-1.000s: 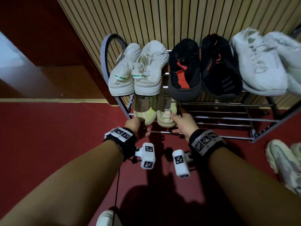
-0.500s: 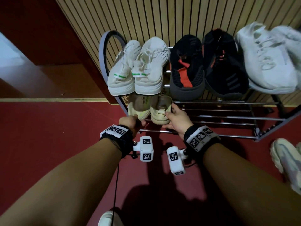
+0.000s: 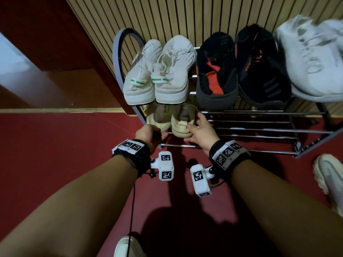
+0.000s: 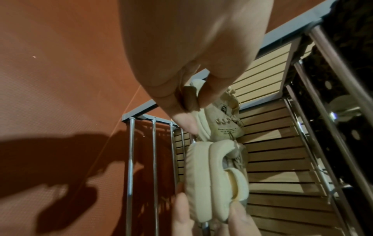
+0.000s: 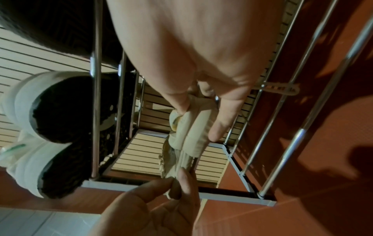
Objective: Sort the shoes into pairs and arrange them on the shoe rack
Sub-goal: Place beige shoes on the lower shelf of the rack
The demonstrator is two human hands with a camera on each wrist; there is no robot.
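Both hands slid the cream shoes deeper since earlier: left hand [image 3: 148, 133] pinching the left shoe [image 3: 159, 118], right hand [image 3: 201, 133] gripping the right shoe [image 3: 182, 125] at center frame on the lower shelf [image 3: 259, 129], next probably letting go.

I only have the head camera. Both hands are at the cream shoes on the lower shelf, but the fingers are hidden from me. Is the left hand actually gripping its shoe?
Observer: Yes. The left wrist view shows the left hand pinching the heel collar of the left cream shoe between thumb and fingers.
Operator: And the right one?
Observer: The right wrist view shows the right hand clasping the heel of the right cream shoe, thumb on one side, fingers on the other.
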